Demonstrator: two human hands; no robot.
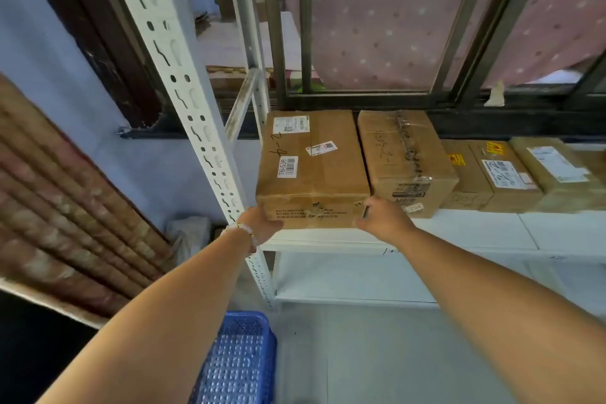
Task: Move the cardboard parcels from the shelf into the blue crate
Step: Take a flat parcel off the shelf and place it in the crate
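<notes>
A large cardboard parcel (pixel 311 167) with white labels and the marking T6-538 sits at the left end of the white shelf (pixel 475 229). My left hand (pixel 262 220) grips its lower left front corner, and my right hand (pixel 380 216) grips its lower right front corner. A second parcel (pixel 405 161) stands right beside it, and several smaller parcels (pixel 511 174) line the shelf further right. The blue crate (pixel 239 361) lies on the floor below, between my forearms.
A white perforated shelf post (pixel 196 128) rises just left of the parcel. A window with dark bars (pixel 377 98) is behind the shelf. A rolled brown mat (pixel 65 207) leans at the left. A lower shelf board (pixel 360 275) and grey floor (pixel 360 354) lie below.
</notes>
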